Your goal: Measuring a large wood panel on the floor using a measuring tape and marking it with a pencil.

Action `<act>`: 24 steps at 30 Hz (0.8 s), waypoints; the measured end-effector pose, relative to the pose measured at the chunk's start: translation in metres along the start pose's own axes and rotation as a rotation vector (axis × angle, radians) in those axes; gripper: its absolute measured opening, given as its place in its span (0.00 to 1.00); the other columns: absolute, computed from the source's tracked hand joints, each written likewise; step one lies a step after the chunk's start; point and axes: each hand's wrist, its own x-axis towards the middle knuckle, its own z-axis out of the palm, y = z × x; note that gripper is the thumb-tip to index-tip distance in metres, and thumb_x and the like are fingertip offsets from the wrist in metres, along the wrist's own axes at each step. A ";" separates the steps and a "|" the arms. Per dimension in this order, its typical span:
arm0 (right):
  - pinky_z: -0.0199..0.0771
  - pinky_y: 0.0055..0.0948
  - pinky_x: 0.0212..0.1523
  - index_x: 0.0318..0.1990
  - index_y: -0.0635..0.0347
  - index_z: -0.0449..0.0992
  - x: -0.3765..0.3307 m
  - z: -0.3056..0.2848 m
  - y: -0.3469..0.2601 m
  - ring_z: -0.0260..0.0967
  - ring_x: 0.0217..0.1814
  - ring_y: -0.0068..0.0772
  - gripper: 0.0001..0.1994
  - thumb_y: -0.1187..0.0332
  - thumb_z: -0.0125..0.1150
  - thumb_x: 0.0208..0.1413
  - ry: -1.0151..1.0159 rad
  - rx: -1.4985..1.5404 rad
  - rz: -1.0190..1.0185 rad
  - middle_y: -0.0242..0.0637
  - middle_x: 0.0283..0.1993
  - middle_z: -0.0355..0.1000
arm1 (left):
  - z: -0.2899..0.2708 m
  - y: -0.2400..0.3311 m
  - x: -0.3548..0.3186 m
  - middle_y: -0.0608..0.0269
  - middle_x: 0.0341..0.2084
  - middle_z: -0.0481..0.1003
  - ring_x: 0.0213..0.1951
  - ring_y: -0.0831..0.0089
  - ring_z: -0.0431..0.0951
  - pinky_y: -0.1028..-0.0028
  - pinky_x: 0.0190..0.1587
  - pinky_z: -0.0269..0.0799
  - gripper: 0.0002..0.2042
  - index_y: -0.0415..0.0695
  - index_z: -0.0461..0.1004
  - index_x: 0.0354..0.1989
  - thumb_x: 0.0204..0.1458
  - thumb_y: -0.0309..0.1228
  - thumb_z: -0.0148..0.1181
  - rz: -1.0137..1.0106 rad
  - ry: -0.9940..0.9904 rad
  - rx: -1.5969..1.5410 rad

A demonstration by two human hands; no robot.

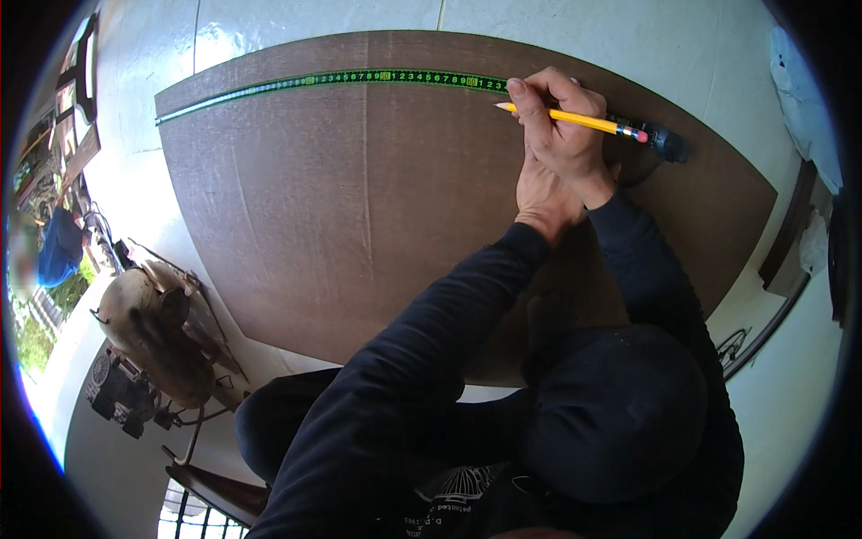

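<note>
A brown wooden board (296,198) lies in front of me, with a black tape measure blade with green edges (395,77) stretched along its far side. The dark tape case (664,142) rests near the board's right end. My right hand (567,154) is closed round a yellow pencil (584,119), its sharpened tip pointing left, just below the blade. That hand's upper fingers overlap the tape. My left hand (540,190) lies crossed beneath the right hand and wrist; its fingers are mostly hidden, so what they touch does not show.
To the left on the pale floor (135,189) stands a worn air compressor tank (148,314) with a dark motor (117,391). A person in blue (61,247) is at the far left. White plastic bags (804,99) and a dark beam (795,229) are at the right.
</note>
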 end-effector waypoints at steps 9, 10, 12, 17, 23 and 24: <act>0.78 0.30 0.35 0.34 0.61 0.81 -0.017 -0.017 -0.021 0.81 0.32 0.36 0.08 0.67 0.64 0.64 0.028 0.141 0.030 0.37 0.30 0.80 | 0.003 -0.004 -0.005 0.48 0.71 0.61 0.76 0.50 0.50 0.50 0.77 0.37 0.36 0.42 0.59 0.72 0.60 0.51 0.50 0.077 0.200 0.125; 0.78 0.32 0.41 0.36 0.63 0.81 -0.027 -0.026 -0.023 0.80 0.39 0.39 0.09 0.67 0.61 0.65 0.096 -0.009 -0.126 0.41 0.36 0.80 | 0.002 -0.003 -0.006 0.47 0.72 0.58 0.76 0.49 0.50 0.50 0.78 0.37 0.37 0.42 0.58 0.73 0.58 0.50 0.53 0.048 0.290 -0.161; 0.76 0.36 0.52 0.42 0.67 0.80 -0.061 -0.055 -0.026 0.77 0.50 0.44 0.11 0.68 0.55 0.69 0.154 -0.165 -0.171 0.47 0.46 0.78 | -0.002 0.002 -0.007 0.44 0.75 0.52 0.77 0.48 0.48 0.50 0.78 0.37 0.41 0.42 0.56 0.75 0.55 0.50 0.58 0.095 0.403 0.053; 0.70 0.21 0.38 0.49 0.64 0.68 -0.156 -0.146 -0.019 0.61 0.33 0.18 0.10 0.67 0.43 0.76 0.278 0.074 0.312 0.30 0.35 0.67 | -0.024 0.014 -0.017 0.44 0.77 0.47 0.77 0.48 0.47 0.50 0.77 0.39 0.43 0.45 0.50 0.78 0.59 0.56 0.54 0.120 0.356 0.024; 0.77 0.41 0.48 0.50 0.64 0.73 -0.267 -0.221 -0.003 0.78 0.46 0.50 0.09 0.75 0.60 0.64 0.185 -0.919 0.390 0.51 0.48 0.77 | -0.031 0.015 -0.027 0.45 0.78 0.46 0.78 0.48 0.46 0.52 0.78 0.38 0.42 0.45 0.51 0.77 0.59 0.54 0.54 0.133 0.367 0.006; 0.77 0.41 0.48 0.50 0.64 0.73 -0.277 -0.222 0.003 0.78 0.46 0.50 0.09 0.75 0.60 0.64 0.181 -0.927 0.379 0.51 0.48 0.77 | -0.030 0.015 -0.028 0.45 0.78 0.46 0.78 0.48 0.46 0.52 0.78 0.38 0.42 0.45 0.51 0.77 0.59 0.54 0.55 0.121 0.351 0.010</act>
